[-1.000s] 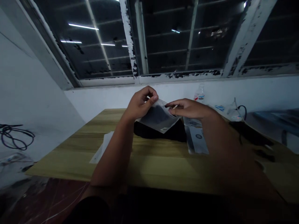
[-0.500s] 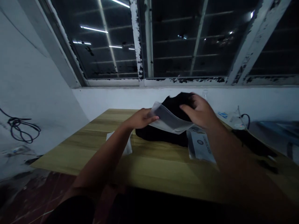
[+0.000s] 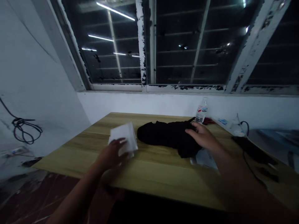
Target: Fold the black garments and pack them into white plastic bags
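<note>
My right hand (image 3: 201, 135) pinches the near-right part of a black cloth garment (image 3: 163, 133), which lies loosely bunched across the wooden table (image 3: 88, 152); its kind is unclear. At the left, a white flat packet (image 3: 125, 133) lies over other white sheets or packets, blurred at the edges. My left hand (image 3: 113, 155) is at its near side, fingers apart and smeared by motion. Under the garment's right end a printed pale packet (image 3: 206, 158) shows in part, the rest hidden by the cloth and my right forearm.
A clear water bottle (image 3: 201, 111) stands at the back edge near the wall, beside a dark red item (image 3: 208, 120). To the right lie a black flat object (image 3: 253, 149) and a cable (image 3: 251, 171). A coiled black cable (image 3: 26, 129) hangs on the left wall.
The black garment has come out of the pale packet and down onto the table, still in my right hand. My left hand has moved left and down to the white packets.
</note>
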The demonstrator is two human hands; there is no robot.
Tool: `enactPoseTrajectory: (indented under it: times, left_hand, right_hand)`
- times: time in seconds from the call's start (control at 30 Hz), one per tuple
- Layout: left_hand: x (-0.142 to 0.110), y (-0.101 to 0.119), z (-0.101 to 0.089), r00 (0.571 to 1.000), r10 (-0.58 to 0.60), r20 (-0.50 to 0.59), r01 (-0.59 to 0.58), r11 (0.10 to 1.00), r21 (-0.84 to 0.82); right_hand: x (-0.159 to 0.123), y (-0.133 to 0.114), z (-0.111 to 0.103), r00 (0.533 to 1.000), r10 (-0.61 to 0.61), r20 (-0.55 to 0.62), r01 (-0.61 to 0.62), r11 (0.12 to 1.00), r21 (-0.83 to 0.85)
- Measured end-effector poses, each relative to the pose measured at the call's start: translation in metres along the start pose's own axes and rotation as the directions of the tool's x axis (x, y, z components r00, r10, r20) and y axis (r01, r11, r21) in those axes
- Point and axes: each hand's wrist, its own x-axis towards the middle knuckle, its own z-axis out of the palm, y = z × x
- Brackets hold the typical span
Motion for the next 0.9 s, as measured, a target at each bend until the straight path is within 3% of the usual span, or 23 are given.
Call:
enactPoseTrajectory:
  times: [0.1, 0.23, 0.33, 0.4, 0.5, 0.57, 0.63, 0.73, 0.8, 0.9]
  left_hand:
    - [-0.013, 0.011, 0.019, 0.985, -0.051, 0.163, 0.056, 0.998, -0.027]
    - [0.000, 0.007, 0.026, 0.992, -0.030, 0.123, 0.033, 0.999, -0.024]
    - [0.021, -0.003, 0.027, 0.997, 0.051, 0.058, -0.048, 0.997, -0.056]
    - [0.033, -0.007, 0.025, 0.989, 0.126, 0.075, -0.116, 0.986, -0.122]
    - [0.045, -0.003, 0.011, 0.994, 0.092, 0.052, -0.076, 0.962, -0.262]
    - [0.046, 0.006, -0.001, 1.000, 0.001, -0.031, -0.012, 0.934, -0.357]
    - [0.041, 0.018, -0.012, 0.993, -0.043, -0.111, -0.008, 0.907, -0.422]
    - [0.024, 0.040, -0.020, 0.988, 0.072, -0.139, -0.125, 0.898, -0.423]
    - [0.012, 0.052, -0.021, 0.960, 0.278, -0.031, -0.268, 0.884, -0.383]
    - [0.002, 0.060, -0.016, 0.836, 0.513, 0.193, -0.433, 0.834, -0.342]
  right_hand:
    - [-0.008, 0.003, 0.013, 0.997, -0.010, 0.076, 0.019, 0.994, -0.112]
    - [-0.017, -0.003, 0.025, 0.978, -0.014, 0.207, 0.043, 0.990, -0.137]
    - [-0.022, -0.013, 0.036, 0.966, 0.037, 0.255, -0.061, 0.994, 0.088]
    - [-0.020, -0.023, 0.038, 0.971, 0.067, 0.229, -0.136, 0.944, 0.301]
    - [-0.010, -0.037, 0.024, 0.977, 0.091, 0.192, -0.164, 0.898, 0.408]
    - [0.000, -0.036, 0.003, 0.973, 0.096, 0.211, -0.142, 0.966, 0.215]
    - [0.006, -0.025, -0.021, 0.942, 0.133, 0.308, -0.078, 0.980, -0.185]
    - [0.000, -0.001, -0.055, 0.950, 0.173, 0.262, 0.033, 0.774, -0.633]
    - [-0.013, 0.012, -0.070, 0.965, 0.105, 0.241, 0.092, 0.725, -0.683]
    - [-0.036, 0.016, -0.075, 0.903, -0.009, 0.429, 0.273, 0.782, -0.561]
